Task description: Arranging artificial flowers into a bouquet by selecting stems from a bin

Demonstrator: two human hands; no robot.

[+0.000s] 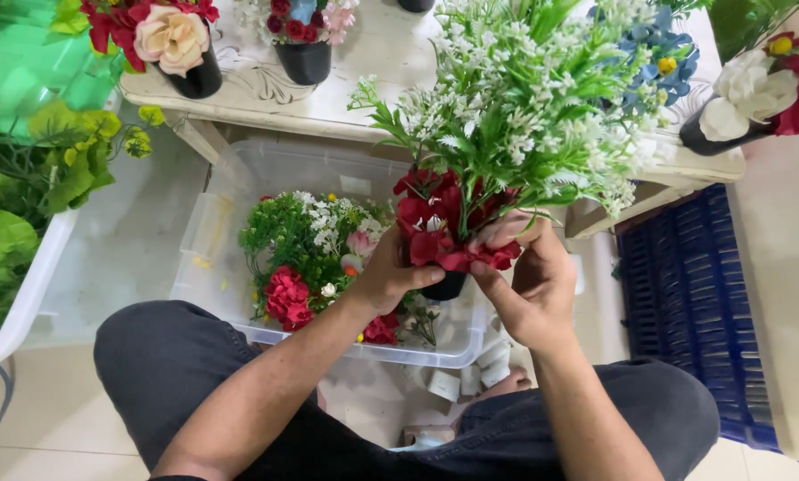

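The left hand (389,278) is gripping the black pot (444,286); the right hand (529,283) is pinching red flowers (435,233) already standing in it; more flowers are waiting in the clear bin (239,169).

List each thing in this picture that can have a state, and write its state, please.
Small black pot: held by the left hand, filled with flowers.
Red flowers: in the pot, touched by the right hand fingers.
Clear plastic bin: open, partly filled with loose artificial flowers.
Black pots on the white table: upright, filled.
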